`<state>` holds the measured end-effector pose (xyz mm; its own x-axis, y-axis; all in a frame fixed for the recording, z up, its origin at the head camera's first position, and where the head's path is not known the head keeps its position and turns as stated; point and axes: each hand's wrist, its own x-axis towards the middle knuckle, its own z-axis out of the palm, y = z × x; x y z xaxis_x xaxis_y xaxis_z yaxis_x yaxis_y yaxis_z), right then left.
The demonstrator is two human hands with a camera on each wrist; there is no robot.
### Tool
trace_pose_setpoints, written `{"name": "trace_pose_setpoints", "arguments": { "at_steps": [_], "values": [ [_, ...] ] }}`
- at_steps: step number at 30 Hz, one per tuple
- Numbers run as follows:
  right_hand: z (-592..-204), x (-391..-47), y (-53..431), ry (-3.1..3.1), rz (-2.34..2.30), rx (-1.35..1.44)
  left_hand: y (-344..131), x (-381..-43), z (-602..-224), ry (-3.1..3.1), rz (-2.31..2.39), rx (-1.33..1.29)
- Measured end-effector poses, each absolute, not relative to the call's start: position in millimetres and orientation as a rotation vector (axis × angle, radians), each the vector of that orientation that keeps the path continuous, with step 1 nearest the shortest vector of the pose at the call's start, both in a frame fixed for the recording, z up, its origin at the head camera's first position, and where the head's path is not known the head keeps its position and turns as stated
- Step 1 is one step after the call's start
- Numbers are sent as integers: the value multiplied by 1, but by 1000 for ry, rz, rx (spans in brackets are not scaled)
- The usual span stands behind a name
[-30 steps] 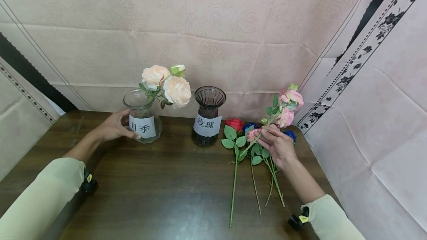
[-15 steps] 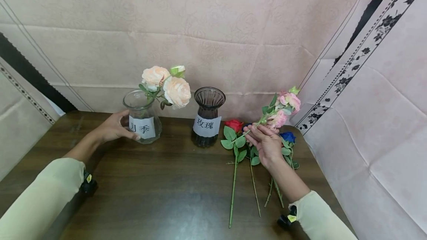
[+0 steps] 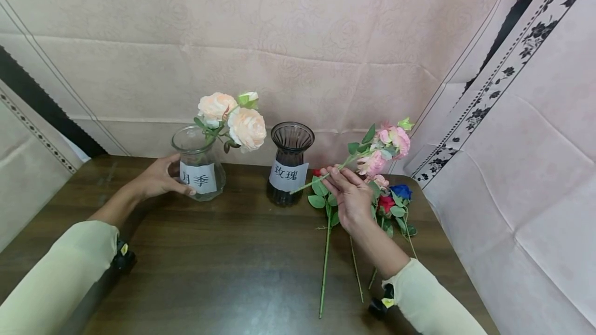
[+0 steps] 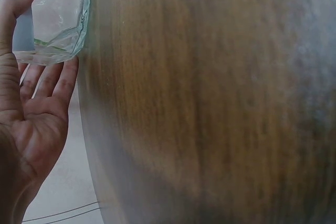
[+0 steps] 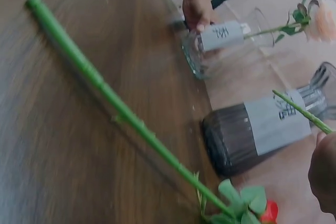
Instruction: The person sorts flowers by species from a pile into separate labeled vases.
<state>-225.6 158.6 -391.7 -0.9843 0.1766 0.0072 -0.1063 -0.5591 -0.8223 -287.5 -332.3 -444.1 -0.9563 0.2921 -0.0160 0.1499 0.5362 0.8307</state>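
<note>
My left hand (image 3: 158,177) grips the side of a clear glass vase (image 3: 201,177) with a paper label, standing upright at the table's back left. A stem of peach-coloured flowers (image 3: 248,127) leans in it, its blooms above the rim to the right. My right hand (image 3: 351,198) pinches the green stem of a spray of pink flowers (image 3: 396,141), held above the table with blooms to the upper right. The cut end of that stem (image 5: 296,107) overlaps the label of a dark ribbed glass vase (image 3: 285,196) between the hands. Only part of the right hand shows in the right wrist view.
Several flowers lie on the wooden table (image 3: 223,268) at the right, partly hidden by the right forearm: a blue rose (image 3: 401,192), a red rose (image 3: 385,204) and a long green stem (image 3: 324,273). Fabric (image 3: 298,56) hangs behind the table.
My right hand has moved left with the pink flowers, bringing the stem's cut end over to the dark vase. A red and a blue rose are uncovered at the right. My left hand stays on the vase.
</note>
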Motion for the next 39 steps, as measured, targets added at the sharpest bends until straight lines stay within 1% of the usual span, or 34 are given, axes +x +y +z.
{"name": "trace_pose_setpoints", "arguments": {
  "at_steps": [21,39],
  "values": [
    [-379,-213,93,-1303,2613,-42,-331,-285,-443,2613,1407,382],
    [-359,-204,38,-1291,2571,121,-331,-285,-442,2625,1394,376]
  ]
}}
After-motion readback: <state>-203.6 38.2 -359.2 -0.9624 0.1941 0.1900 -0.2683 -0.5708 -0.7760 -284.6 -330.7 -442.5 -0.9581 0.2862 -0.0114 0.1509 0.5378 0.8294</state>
